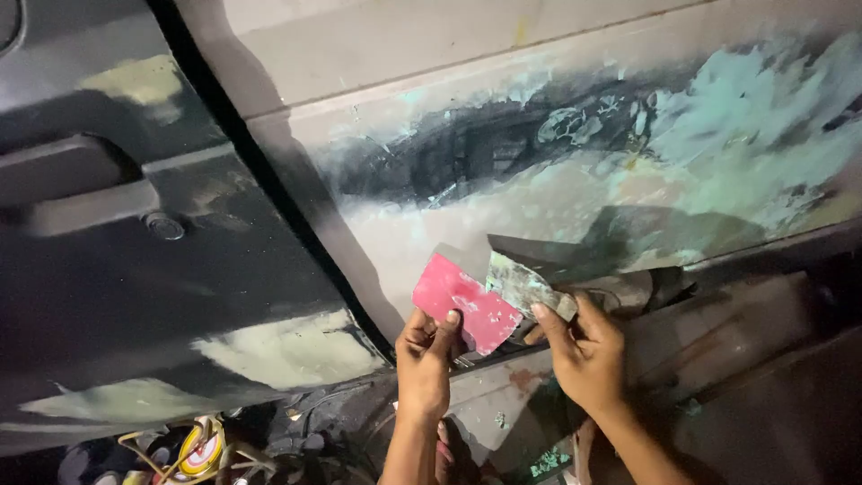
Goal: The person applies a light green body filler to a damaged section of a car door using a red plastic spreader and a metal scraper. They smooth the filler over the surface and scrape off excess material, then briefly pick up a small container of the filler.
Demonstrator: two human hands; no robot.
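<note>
Two hands low before car panel (575,207) — left hand (424,359) pinches red spreader (465,313), right hand (584,355) grips putty-smeared scraper (525,287); blades overlap, touching, just below patched dent.

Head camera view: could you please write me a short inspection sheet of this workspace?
Surface: car body panel, sanded, with pale filler patches and greenish smears.
Job's things: red spreader; filler-smeared scraper, the two meeting at their edges.
Clutter: round yellow-and-white item at the bottom left.
Hands: left hand holds the red spreader; right hand holds the scraper.
Cables: thin yellowish loops beside the round item, kind unclear.
Surroundings: dark door with handle; dim lighting.
</note>
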